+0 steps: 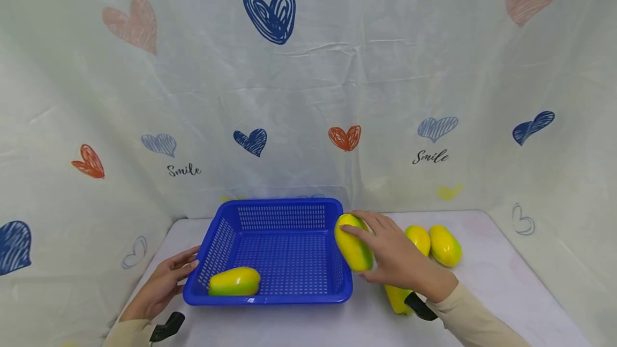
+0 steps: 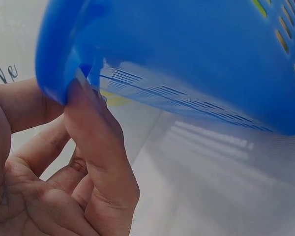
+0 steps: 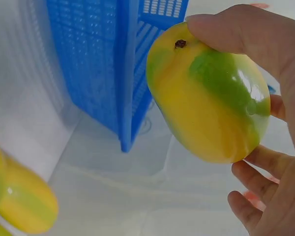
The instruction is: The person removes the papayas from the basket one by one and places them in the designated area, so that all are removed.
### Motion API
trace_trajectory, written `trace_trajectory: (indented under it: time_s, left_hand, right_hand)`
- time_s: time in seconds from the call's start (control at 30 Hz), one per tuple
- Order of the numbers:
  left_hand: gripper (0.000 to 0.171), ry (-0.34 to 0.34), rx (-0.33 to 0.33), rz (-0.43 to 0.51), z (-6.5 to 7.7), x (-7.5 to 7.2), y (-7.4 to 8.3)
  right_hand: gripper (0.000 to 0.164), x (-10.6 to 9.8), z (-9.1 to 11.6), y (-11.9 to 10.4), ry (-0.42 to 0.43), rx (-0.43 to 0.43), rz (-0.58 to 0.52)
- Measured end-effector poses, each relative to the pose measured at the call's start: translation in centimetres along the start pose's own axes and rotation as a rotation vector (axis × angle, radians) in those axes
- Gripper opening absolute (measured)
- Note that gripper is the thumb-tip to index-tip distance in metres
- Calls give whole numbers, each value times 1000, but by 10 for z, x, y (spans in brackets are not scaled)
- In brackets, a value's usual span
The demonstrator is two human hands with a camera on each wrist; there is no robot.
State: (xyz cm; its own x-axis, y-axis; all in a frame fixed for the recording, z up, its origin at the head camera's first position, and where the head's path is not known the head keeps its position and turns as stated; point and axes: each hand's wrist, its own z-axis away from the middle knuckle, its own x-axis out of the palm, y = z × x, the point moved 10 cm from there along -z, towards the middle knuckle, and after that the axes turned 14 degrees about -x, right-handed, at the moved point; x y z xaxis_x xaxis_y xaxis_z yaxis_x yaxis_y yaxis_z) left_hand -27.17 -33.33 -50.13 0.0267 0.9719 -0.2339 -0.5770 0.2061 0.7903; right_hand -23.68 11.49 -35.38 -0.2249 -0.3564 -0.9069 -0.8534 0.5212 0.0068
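My right hand (image 1: 392,253) grips a yellow-green mango (image 1: 354,242) just above the right rim of a blue plastic basket (image 1: 267,300). In the right wrist view, the thumb lies across the top of this mango (image 3: 211,108) near its dark stem end, with the other fingers around its far side. One more mango (image 1: 234,281) lies inside the basket at its front left corner. At the basket's left side, my left hand (image 1: 164,283) holds the rim; the left wrist view shows fingers (image 2: 96,132) pinching the rim (image 2: 56,54).
To the right on the white table (image 1: 501,293) lie two mangoes side by side, one (image 1: 445,245) in full view. Another mango (image 1: 398,300) is partly hidden under my right wrist. A white cloth (image 1: 308,90) printed with hearts hangs behind the table.
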Motion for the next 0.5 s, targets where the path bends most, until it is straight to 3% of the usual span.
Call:
trace_trajectory:
  time_s: [0.33, 0.5]
  left_hand:
    - [65, -7, -1, 11, 0, 0, 1]
    - [66, -8, -7, 13, -1, 0, 0]
  right_hand:
    - [93, -10, 33, 16, 26, 124, -23]
    - [98, -14, 52, 23, 46, 135, 14]
